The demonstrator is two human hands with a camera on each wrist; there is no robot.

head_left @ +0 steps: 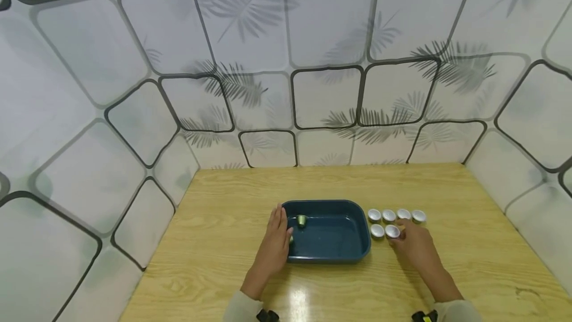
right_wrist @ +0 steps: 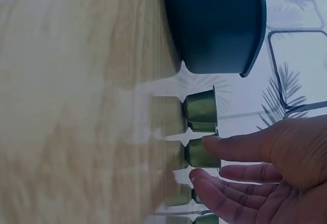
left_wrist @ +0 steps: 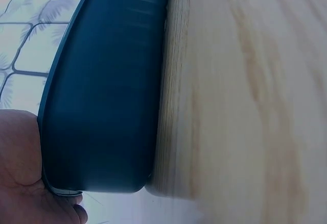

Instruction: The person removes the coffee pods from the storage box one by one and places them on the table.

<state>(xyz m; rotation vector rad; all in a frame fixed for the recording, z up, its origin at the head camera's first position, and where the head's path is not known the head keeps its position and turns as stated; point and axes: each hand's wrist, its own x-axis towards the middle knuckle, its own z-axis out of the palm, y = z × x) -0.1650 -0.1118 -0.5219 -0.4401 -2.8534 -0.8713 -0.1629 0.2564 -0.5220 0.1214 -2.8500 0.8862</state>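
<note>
Head view: L hand [head_left: 273,242] along left rim of the tray [head_left: 332,235], fingers pretty straight, not gripping. R hand [head_left: 415,243] right of the tray, fingers narrow, pinching end capsule [head_left: 392,231]; other capsules [head_left: 389,215] alongside. Green capsule [head_left: 301,220] inside the tray, left end, plus a half-hidden capsule [head_left: 291,239] by L hand.

L wrist view: tray's outer wall on tabletop [left_wrist: 240,132]; can't tell much re: L fingers here.

R wrist view: fingers either side of end capsule, rim up. Prob best to pinch below rim, move straight up/down w/o bumping neighbors. Steady the tray w/ L hand imo.
</note>
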